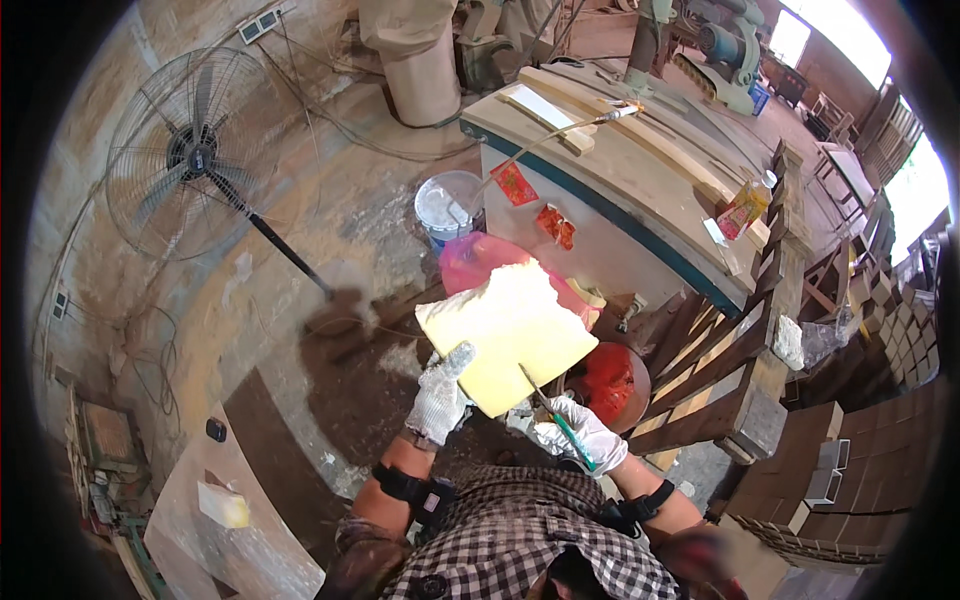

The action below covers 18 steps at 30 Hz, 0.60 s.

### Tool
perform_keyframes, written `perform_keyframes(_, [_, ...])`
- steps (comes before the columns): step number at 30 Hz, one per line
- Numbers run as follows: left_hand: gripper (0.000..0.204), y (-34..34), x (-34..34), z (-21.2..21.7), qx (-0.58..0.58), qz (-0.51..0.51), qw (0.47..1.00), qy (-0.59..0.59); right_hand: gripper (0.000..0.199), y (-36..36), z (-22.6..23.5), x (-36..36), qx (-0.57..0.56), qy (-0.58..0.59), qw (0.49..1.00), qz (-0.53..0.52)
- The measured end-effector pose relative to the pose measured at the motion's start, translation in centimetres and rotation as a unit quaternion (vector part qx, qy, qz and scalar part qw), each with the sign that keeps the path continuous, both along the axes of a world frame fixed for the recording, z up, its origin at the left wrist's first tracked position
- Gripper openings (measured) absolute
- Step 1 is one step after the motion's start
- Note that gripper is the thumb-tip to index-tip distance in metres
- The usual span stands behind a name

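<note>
A thick slab of pale yellow foam is held up in front of me, with a ragged, torn far edge. My left hand, in a whitish knit glove, grips the slab's near left side, thumb on top. In my gloved right hand is a knife with a green handle and a thin dark blade. The blade meets the foam near its lower right edge, where a dark line shows; how deep it goes is hidden. The fingers beneath the foam are out of sight.
Beyond the foam are a pink plastic bag and a white bucket. A red bucket stands by my right hand, near a wooden rack. The workbench holds wood strips and a bottle. A standing fan is at left.
</note>
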<state>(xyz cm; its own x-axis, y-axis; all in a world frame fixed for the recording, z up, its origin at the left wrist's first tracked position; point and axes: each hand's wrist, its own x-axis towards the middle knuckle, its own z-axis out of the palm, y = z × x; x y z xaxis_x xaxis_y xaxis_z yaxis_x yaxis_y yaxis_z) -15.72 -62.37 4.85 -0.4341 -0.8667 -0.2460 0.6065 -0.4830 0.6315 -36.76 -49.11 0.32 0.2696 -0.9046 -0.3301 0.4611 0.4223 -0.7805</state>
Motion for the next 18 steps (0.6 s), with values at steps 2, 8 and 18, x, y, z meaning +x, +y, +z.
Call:
perform_keyframes(2, [0.048,0.1,0.8,-0.2,0.022,-0.025,0.999,-0.029,0.029,0.0,0.6,0.9,-0.024,0.093,0.995,-0.018])
perform_keyframes(8, [0.052,1.9,0.9,-2.4,0.057,-0.005,0.985,0.160,0.025,0.4,2.1,2.1,-0.009,0.122,0.990,-0.067])
perform_keyframes(18, [0.029,3.3,1.9,-2.2,-0.345,-0.098,0.879,-0.315,0.023,0.5,3.4,2.4,-0.134,0.294,0.944,-0.069])
